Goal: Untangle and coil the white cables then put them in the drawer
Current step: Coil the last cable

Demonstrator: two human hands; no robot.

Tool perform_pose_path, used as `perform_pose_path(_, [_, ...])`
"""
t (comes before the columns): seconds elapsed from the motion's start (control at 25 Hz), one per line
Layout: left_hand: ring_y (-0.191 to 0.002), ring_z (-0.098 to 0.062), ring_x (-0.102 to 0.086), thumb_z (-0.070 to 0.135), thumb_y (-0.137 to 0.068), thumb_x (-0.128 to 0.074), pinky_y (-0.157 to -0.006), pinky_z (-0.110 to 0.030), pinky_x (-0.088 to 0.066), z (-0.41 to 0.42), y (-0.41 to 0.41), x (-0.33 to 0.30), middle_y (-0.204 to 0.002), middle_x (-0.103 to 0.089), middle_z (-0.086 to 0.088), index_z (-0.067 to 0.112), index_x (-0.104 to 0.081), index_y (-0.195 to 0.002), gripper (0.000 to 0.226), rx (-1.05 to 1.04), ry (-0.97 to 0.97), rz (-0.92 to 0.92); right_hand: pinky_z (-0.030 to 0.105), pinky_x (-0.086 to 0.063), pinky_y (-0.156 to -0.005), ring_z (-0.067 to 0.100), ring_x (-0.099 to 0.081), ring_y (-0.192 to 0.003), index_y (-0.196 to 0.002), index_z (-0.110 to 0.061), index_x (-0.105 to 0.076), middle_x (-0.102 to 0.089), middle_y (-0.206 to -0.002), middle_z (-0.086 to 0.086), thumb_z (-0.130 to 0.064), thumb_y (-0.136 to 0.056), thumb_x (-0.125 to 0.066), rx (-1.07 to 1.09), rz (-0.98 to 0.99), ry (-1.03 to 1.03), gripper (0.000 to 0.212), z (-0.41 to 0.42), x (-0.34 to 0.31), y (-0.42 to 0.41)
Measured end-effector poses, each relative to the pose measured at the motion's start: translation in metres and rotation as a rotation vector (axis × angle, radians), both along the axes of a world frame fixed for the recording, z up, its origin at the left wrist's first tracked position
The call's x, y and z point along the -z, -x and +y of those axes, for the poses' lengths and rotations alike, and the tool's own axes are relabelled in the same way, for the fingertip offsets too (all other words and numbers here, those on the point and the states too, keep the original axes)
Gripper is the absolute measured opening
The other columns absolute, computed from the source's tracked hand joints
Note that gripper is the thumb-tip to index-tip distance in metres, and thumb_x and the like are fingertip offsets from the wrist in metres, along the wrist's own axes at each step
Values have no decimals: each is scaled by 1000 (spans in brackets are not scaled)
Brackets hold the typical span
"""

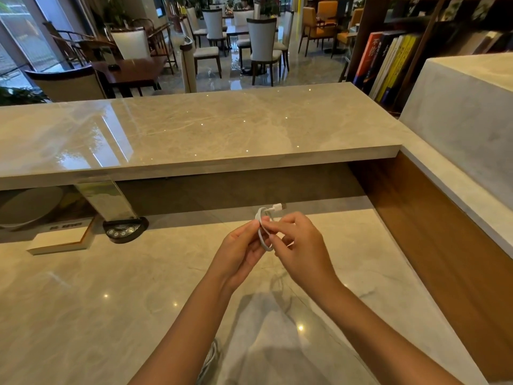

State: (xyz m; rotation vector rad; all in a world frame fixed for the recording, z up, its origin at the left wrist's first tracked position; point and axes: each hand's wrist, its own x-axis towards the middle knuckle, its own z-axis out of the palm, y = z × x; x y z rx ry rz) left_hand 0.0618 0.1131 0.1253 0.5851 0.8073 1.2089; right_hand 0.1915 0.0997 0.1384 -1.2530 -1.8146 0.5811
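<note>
Shiny stone desk (111, 301). Above it, left hand (244, 254) and right hand (301, 245) both pinched on small white cable (263, 234) coil. Looks light, bendy, springy; best held where loops cross.

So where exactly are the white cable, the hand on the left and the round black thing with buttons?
white cable (263, 240), head view, on the loop's lower curve.
left hand (240, 254), head view, on the back of the hand.
round black device (125, 230), head view, on its buttoned top.

Polished stone, smooth plastic

The beige marble counter (111, 287) gleams glossy; the thin white plastic-looking cable (263, 234) looks smooth; the brown wood side panel (444, 245) is matt.
</note>
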Motion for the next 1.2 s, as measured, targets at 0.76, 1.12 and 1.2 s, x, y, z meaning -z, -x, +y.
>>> perform_pose_path(0.76, [-45,-4,-52,15,-84,-46,-52,-17,-52,4,17,-12,-54,-55,2,7,-56,-88,14,-99,27,-346,26,-50,-74,6,-61,-70,-97,-22,-67,-65,-76,-6,-23,-98,-42,-556,-447,597,26,18,-11,-68])
perform_pose_path(1.12, [-38,-2,-47,19,-90,-41,-40,-12,-42,-5,32,-24,-50,-54,5,10,-57,-80,21,-65,-39,-155,26,-51,-67,15,-59,-62,-85,-10,-70,-63,-65,4,-15,-92,-54,-524,-210,1007,18,58,-10,-119])
perform_pose_path(1.2, [-39,-2,-47,18,-83,-47,-41,-12,-42,-7,30,-23,-51,-54,4,10,-62,-75,19,5,-45,-107,27,-52,-65,15,-58,-60,-82,-8,-70,-63,-65,4,-19,-89,-60,-395,-275,971,17,67,-13,-119])
